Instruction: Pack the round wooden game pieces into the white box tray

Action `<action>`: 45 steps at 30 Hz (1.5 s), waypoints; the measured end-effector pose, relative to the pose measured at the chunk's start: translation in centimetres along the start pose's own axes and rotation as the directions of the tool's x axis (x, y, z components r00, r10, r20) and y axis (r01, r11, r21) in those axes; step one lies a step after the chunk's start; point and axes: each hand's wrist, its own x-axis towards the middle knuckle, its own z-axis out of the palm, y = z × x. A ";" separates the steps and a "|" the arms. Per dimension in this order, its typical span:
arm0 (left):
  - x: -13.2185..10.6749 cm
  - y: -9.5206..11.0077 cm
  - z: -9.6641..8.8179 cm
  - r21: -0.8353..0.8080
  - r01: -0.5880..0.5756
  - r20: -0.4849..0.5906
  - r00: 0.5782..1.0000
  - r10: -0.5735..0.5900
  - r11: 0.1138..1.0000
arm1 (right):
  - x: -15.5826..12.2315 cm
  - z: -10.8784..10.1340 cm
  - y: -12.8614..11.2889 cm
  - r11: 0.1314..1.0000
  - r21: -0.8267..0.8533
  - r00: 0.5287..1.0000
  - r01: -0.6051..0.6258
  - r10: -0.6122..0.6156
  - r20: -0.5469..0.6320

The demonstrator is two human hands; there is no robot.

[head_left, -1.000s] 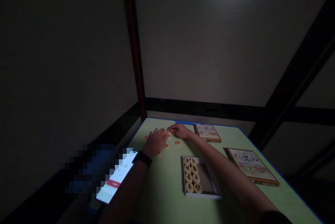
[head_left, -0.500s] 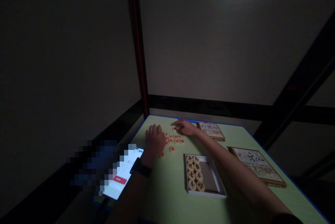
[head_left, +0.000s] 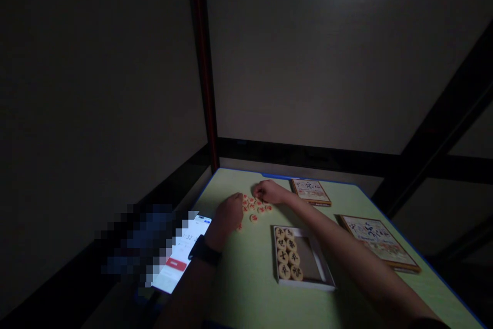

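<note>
Red-marked discs (head_left: 251, 206) are clustered on green counter (head_left: 239, 277). Left grip (head_left: 228, 215) is placed at cluster's left edge, right grip (head_left: 270, 192) at far edge. Fingers are curled on both; whether any disc is clamped can't be told. Black-marked discs (head_left: 283, 256) are lined up in open box (head_left: 306, 284).

Can see a lit phone (head_left: 183, 254) near the left side of a green table (head_left: 246, 277) and grey walls (head_left: 308, 62) with a dark post (head_left: 207, 82) between.
</note>
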 end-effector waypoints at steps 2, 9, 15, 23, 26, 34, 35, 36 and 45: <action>0.2 -0.1 0.3 -0.055 -0.046 -0.020 0.999 0.045 0.997 | -0.6 -0.3 -0.5 1.000 -0.017 1.000 -0.005 0.005 -0.001; 0.8 -0.9 1.1 -0.047 -0.064 -0.093 0.994 0.060 0.997 | -2.8 -1.3 -3.6 0.974 -0.223 0.999 -0.043 0.038 -0.026; 0.7 -0.6 1.9 0.001 -0.200 -0.082 0.976 0.200 0.980 | -3.2 -1.0 -5.7 0.930 -0.357 0.995 -0.085 0.101 0.027; 0.3 0.0 0.6 0.019 -0.062 -0.127 0.990 0.063 0.998 | -2.2 -1.8 -5.6 0.915 -0.402 0.996 -0.041 0.068 0.054; 0.0 0.4 0.0 0.045 0.003 -0.149 0.989 0.004 0.999 | -0.7 -2.0 -5.5 0.922 -0.387 0.999 -0.014 0.032 0.039; -0.2 0.7 -0.5 0.039 0.047 -0.105 0.994 -0.043 0.998 | 2.7 -0.6 -5.2 0.935 -0.348 0.990 0.064 -0.016 0.140; -0.2 0.7 -0.5 0.038 0.050 -0.107 0.993 -0.046 0.998 | 2.8 -0.5 -5.1 0.936 -0.345 0.989 0.065 -0.015 0.147; -0.2 0.7 -0.5 0.036 0.054 -0.108 0.993 -0.050 0.998 | 2.9 -0.5 -5.1 0.938 -0.342 0.988 0.064 -0.013 0.151; 0.3 0.6 -0.4 -0.155 0.083 -0.198 0.974 -0.113 0.984 | 1.4 -0.9 -5.9 0.948 -0.319 1.000 -0.001 0.009 0.024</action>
